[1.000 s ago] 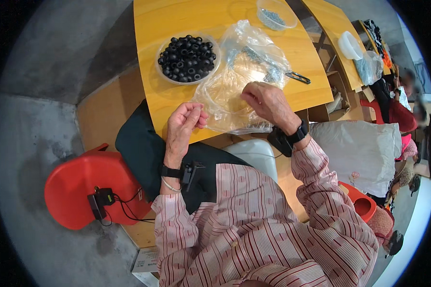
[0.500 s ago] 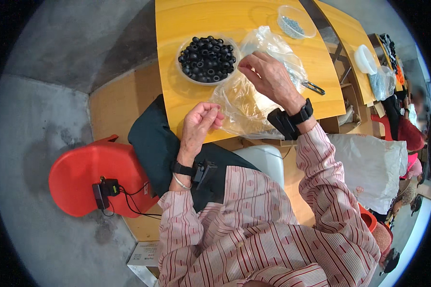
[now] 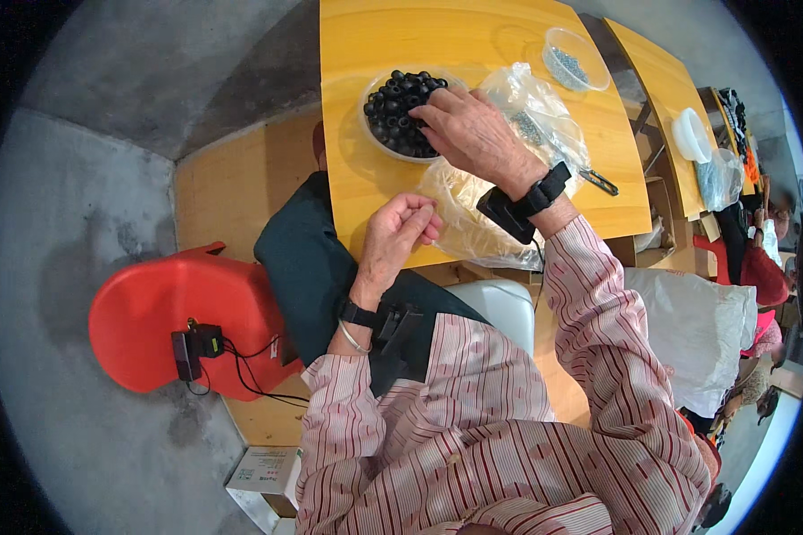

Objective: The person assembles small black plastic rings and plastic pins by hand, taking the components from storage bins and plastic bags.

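Right hand (image 3: 480, 134) at the right side of a round, clear plastic tub (image 3: 377, 146) heaped with small black beads (image 3: 394, 107), rounded and wide-holed. Tub stands on the yellow wood-grained table (image 3: 352, 53), beyond the left hand and a little left of the right. Right hand is the nearer: fingers half curled, pointing left across the rim, tips among the beads. Cannot tell whether a bead is between them.

Left hand (image 3: 394, 234) at the near table edge, apart from the tub; beads lie straight ahead of it, slightly right. Fingers curled, thumb close to the index tip. Cannot tell whether that pinch is fully closed or holds anything.

Axis: tub round, no long axis. Beads near-round too; visible holes face mixed ways, no shared direction.

About the hands: a crumpled clear plastic bag (image 3: 464, 227) lies between and beneath them, small silvery pieces (image 3: 528, 129) showing at its far part. Right of it, slender black snips (image 3: 600, 182), long axis slanting from far left to near right. Farther off, a clear round tub of small metal parts (image 3: 569, 67).
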Tool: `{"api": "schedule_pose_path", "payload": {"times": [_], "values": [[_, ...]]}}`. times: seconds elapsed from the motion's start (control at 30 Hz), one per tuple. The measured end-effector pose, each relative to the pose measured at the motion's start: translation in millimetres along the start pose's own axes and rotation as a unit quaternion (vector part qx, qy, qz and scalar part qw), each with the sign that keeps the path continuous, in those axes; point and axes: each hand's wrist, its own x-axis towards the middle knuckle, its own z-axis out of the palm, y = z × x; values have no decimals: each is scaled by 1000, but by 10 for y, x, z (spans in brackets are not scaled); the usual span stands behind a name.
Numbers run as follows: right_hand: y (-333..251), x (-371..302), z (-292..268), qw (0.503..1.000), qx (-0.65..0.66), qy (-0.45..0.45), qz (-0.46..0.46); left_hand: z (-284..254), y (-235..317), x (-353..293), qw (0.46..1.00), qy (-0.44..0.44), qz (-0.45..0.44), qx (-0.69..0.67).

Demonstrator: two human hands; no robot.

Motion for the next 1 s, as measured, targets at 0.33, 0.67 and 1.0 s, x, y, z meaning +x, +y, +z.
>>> {"api": "schedule_pose_path", "payload": {"times": [0.33, 0.67, 1.0], "values": [[127, -48, -51, 999, -41, -6, -18, 104, 26, -36, 1000, -5, 0, 12], [154, -204, -126, 999, -24, 34, -15, 228, -5, 8, 1000, -9, -9, 6], [-61, -926, -62, 941, 311, 66, 118, 206, -226, 122, 999, -23, 10, -27]]}}
